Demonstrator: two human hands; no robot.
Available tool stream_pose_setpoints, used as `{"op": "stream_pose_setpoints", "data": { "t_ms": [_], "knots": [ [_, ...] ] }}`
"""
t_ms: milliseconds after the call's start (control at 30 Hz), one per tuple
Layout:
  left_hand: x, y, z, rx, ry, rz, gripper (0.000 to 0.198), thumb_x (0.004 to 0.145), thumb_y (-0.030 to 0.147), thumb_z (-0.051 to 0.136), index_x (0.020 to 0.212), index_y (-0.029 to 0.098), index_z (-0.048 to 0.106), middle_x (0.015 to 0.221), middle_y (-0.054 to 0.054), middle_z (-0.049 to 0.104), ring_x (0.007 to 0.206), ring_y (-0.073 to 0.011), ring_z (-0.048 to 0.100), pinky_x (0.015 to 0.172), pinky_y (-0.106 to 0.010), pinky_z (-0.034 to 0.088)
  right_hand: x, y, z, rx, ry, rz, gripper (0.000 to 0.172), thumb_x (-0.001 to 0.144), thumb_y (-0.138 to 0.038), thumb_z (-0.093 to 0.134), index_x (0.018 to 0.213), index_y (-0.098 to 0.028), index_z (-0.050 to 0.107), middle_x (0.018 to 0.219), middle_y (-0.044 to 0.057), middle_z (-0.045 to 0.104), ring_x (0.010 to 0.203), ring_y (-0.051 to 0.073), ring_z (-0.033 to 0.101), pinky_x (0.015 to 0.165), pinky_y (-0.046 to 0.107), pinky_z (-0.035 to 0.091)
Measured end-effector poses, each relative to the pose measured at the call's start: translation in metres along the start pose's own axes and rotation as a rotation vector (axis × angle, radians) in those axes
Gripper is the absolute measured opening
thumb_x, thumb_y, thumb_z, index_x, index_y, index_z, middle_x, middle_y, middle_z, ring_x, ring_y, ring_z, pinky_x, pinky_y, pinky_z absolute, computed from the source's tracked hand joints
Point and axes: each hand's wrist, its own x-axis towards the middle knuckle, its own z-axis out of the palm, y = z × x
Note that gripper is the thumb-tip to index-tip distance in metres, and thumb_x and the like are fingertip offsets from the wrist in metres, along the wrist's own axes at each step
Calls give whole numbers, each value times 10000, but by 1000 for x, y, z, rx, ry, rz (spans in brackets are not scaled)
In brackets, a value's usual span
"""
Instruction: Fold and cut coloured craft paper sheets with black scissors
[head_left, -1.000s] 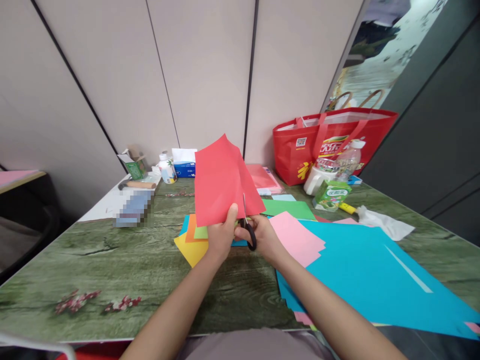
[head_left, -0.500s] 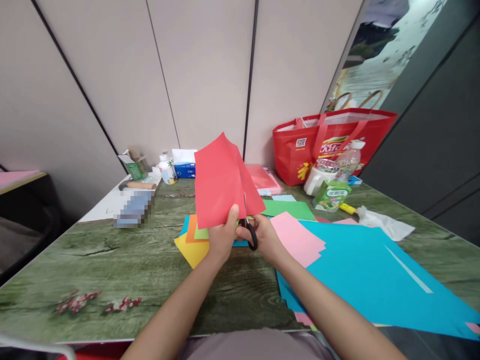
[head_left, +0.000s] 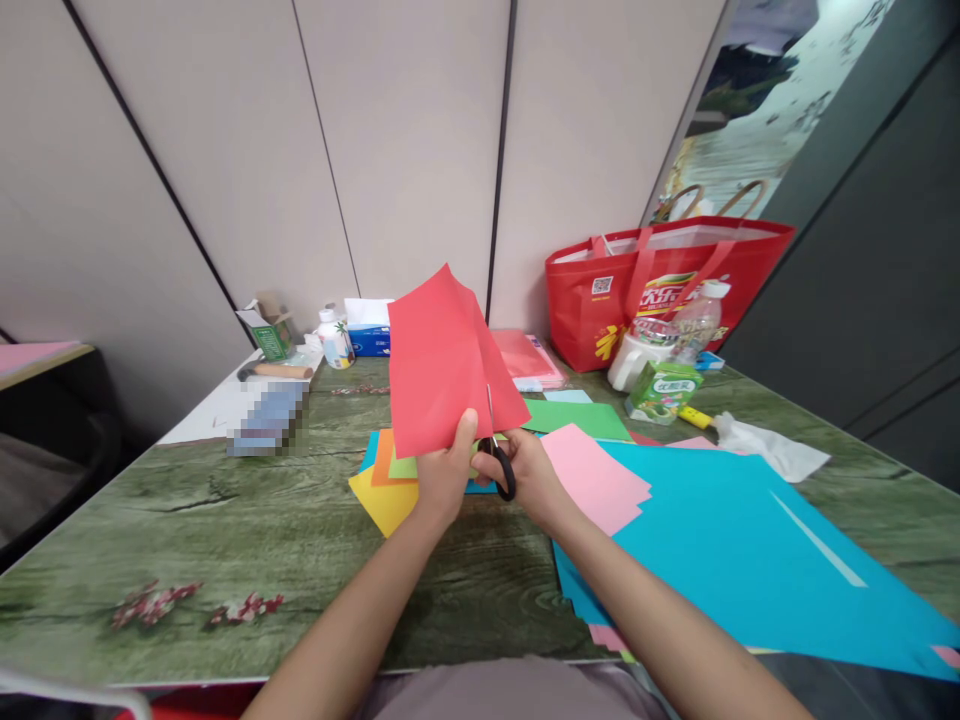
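A creased sheet of red paper (head_left: 435,370) is held up over the table, its lower edge pinched under the thumb of my left hand (head_left: 448,468). My right hand (head_left: 525,467) is closed round the black handles of a pair of scissors (head_left: 506,478). The blades point upward at the red paper, with one blade showing in front of it; how far they are parted I cannot make out. Beneath my hands lie smaller sheets, among them yellow paper (head_left: 384,500) and orange paper (head_left: 381,462), partly covered by my left hand and the red sheet.
Blue sheets (head_left: 720,550) spread across the right side, with pink paper (head_left: 592,475) on top. Behind them stand a green box (head_left: 664,392), a white mug (head_left: 634,362), a clear bottle (head_left: 697,320) and a red bag (head_left: 592,310). At left lie a hammer (head_left: 281,370) and tissue box (head_left: 369,340).
Almost nothing differs. Both hands keep their places on the red paper and the scissors, and the paper has shifted only very slightly.
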Motion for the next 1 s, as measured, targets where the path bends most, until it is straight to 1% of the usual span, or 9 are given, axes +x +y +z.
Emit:
{"op": "stream_pose_setpoints", "data": {
  "t_ms": [200, 400, 500, 567, 667, 867, 933, 1000],
  "knots": [
    [1, -2, -1, -13, 0, 15, 234, 727, 351, 626, 855, 160, 669, 918, -63, 706, 878, -195, 641, 817, -286, 486, -1, -3, 0, 9, -5, 7, 433, 558, -431, 726, 848, -179, 527, 479, -63, 535, 444, 115, 496, 444, 231, 402],
    [0, 0, 0, -23, -8, -5, 242, 723, 365, 625, 819, 147, 666, 865, -63, 707, 833, -198, 646, 781, -292, 497, -2, -4, 0, -11, -4, 11, 441, 563, -445, 717, 849, -169, 523, 471, -61, 538, 430, 111, 489, 427, 220, 382],
    [0, 0, 0, -21, -2, -9, 248, 713, 389, 629, 781, 153, 659, 800, -47, 700, 770, -189, 646, 736, -288, 507, -2, -4, 1, -16, -10, 0, 442, 574, -450, 707, 867, -171, 528, 473, -63, 534, 435, 116, 495, 437, 225, 392],
    [-1, 0, 0, -10, 0, -25, 255, 699, 411, 634, 728, 159, 651, 704, -34, 683, 712, -188, 641, 694, -291, 516, -2, -4, 1, -12, -3, -4, 442, 570, -451, 708, 867, -176, 531, 478, -63, 533, 442, 120, 502, 448, 231, 404],
    [-1, -2, 0, -13, 4, -27, 252, 684, 420, 643, 677, 168, 640, 626, -22, 655, 671, -188, 632, 666, -294, 520, -1, -4, 0, -9, -4, -11, 409, 556, -455, 716, 796, -177, 534, 474, -58, 531, 436, 115, 493, 453, 232, 411],
    [-1, -4, 1, -42, -13, -31, 253, 689, 414, 637, 660, 162, 632, 606, -11, 639, 631, -174, 616, 657, -291, 505, 0, -7, 0, -21, -8, -21, 360, 560, -466, 716, 647, -183, 511, 469, -41, 538, 424, 100, 478, 440, 219, 400],
    [0, -4, 0, -24, -19, -17, 252, 699, 409, 632, 680, 158, 635, 640, -16, 651, 649, -172, 618, 674, -291, 501, 0, -7, 0, -19, -7, -16, 357, 557, -460, 720, 634, -182, 508, 464, -40, 540, 426, 99, 480, 437, 214, 399],
    [0, -4, 0, -14, -17, 0, 242, 707, 397, 629, 721, 156, 644, 713, -27, 673, 709, -176, 628, 715, -292, 496, 0, -6, 0, -13, -1, -4, 356, 553, -454, 723, 642, -182, 510, 456, -42, 539, 426, 98, 479, 432, 210, 395]
  ]
}}
